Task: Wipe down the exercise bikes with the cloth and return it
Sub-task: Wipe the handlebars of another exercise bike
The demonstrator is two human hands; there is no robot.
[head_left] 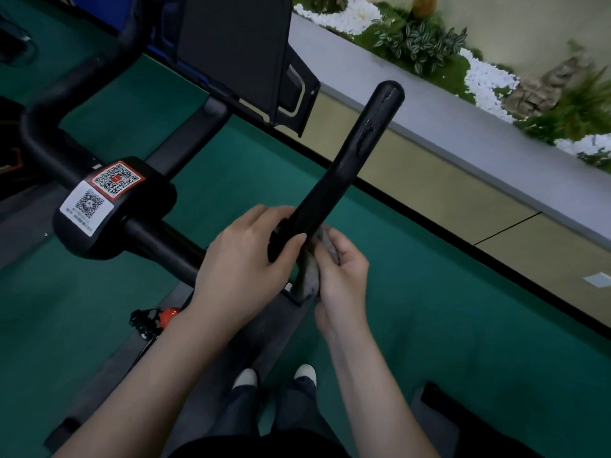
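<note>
Forearms [185, 352] lead up to the left hand [244, 259], curled round the foot of the black handlebar grip [360, 143], and the right hand [344, 276] beside it, pinching the grey cloth [310, 279] against that grip's underside — its length running up and away, rightward.

A long grey-topped ledge [429, 127] crosses the right side. Behind it lie white pebbles [489, 77], leafy plants [420, 38] and a cream wall [529, 21]. Below it, beige panels [429, 180] meet a black skirting strip [429, 223] and green floor [463, 309].
</note>
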